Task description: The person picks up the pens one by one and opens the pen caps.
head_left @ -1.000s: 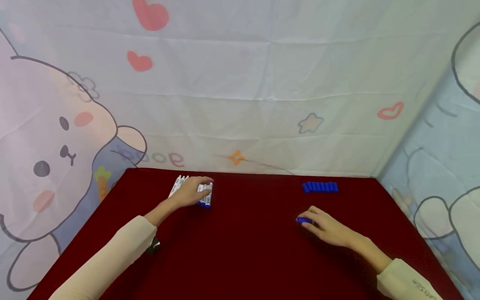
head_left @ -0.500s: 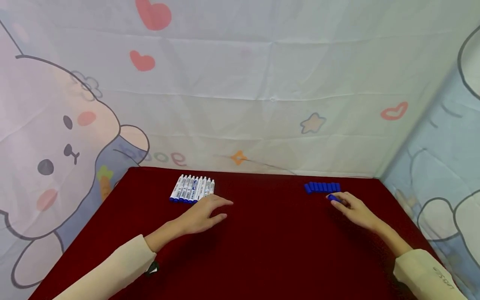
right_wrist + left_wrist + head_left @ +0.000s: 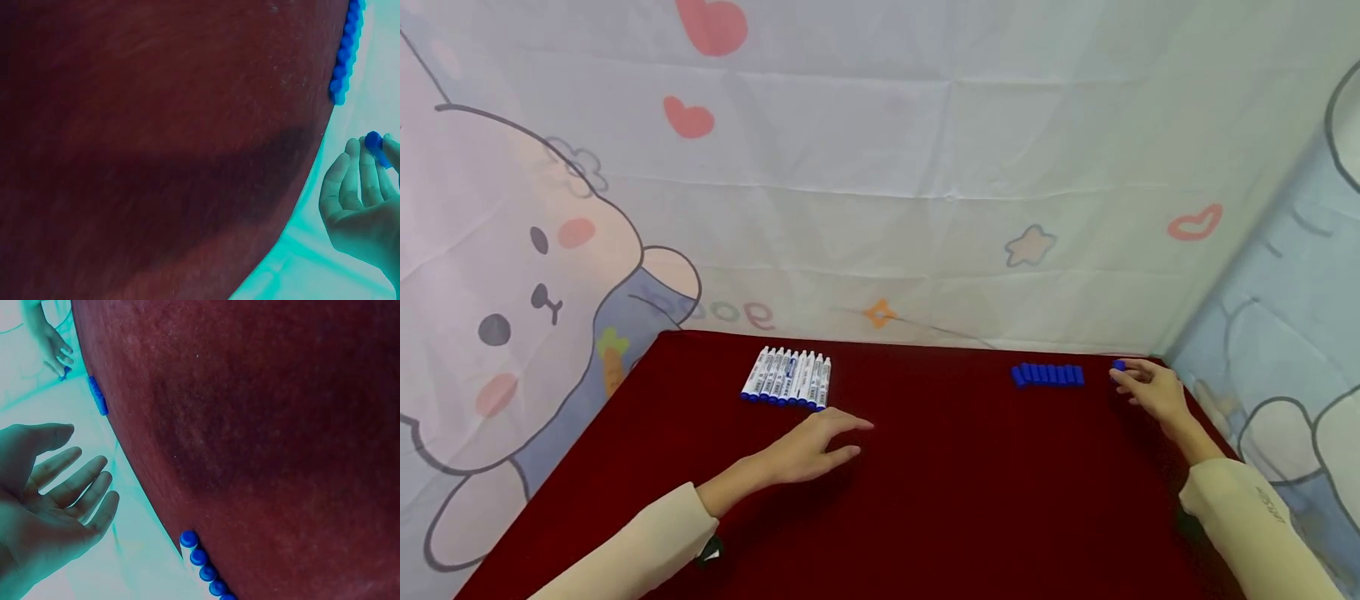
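My right hand pinches a small blue marker cap between thumb and fingers, out at the far right of the table. Just left of it lies a row of several blue caps, side by side, the leftmost slightly askew. On the left, my left hand holds nothing; its fingers are extended and apart, over the cloth. Right behind that hand, several white markers lie side by side in a neat row, bare tips pointing away and blue ends toward me. Their blue ends also show in the left wrist view.
A dark red cloth covers the table. Behind and beside it hangs a pale printed curtain with hearts and a cartoon bear. A small dark object with a white patch shows by the left sleeve.
My right hand has carried the cap rightward and away, past the row of caps. My left hand has drawn back from over the markers toward me, uncovering the row.
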